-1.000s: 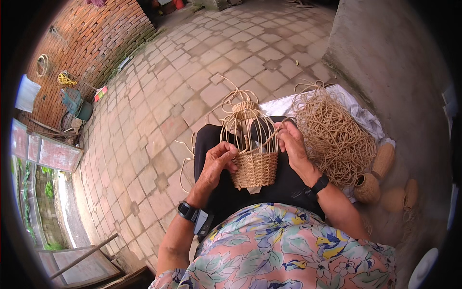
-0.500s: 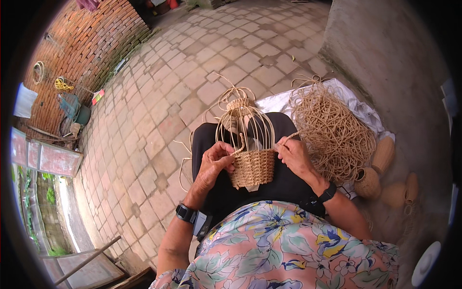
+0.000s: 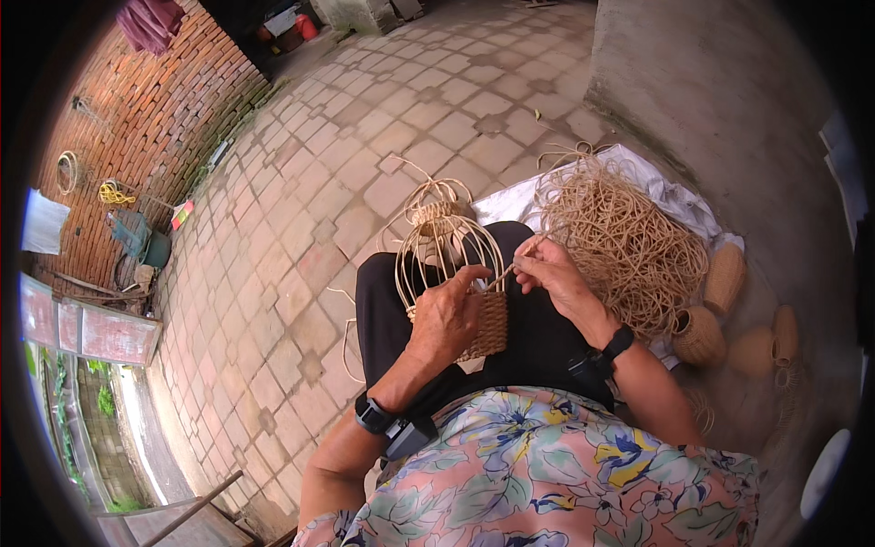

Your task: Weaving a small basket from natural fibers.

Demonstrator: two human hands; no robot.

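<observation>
A half-woven basket of tan twisted cord sits on my lap between my knees. Its lower wall is closely woven; bare ribs rise above it to a narrow braided collar with loose loops at the far end. My left hand lies across the basket's left side, fingers closed at the top of the woven wall and covering much of it. Just right of the basket, my right hand pinches a cord that runs from the woven edge. My left fingertips are partly hidden behind the hand.
A large tangled heap of cord lies on a white sheet to my right. Several finished woven pieces, including a round basket, rest beside it. A grey wall stands at right, a brick wall at far left.
My left hand has moved right and over the basket's wall, hiding more of it. My right hand has lifted slightly away, drawing the cord. The view has shifted a little.
</observation>
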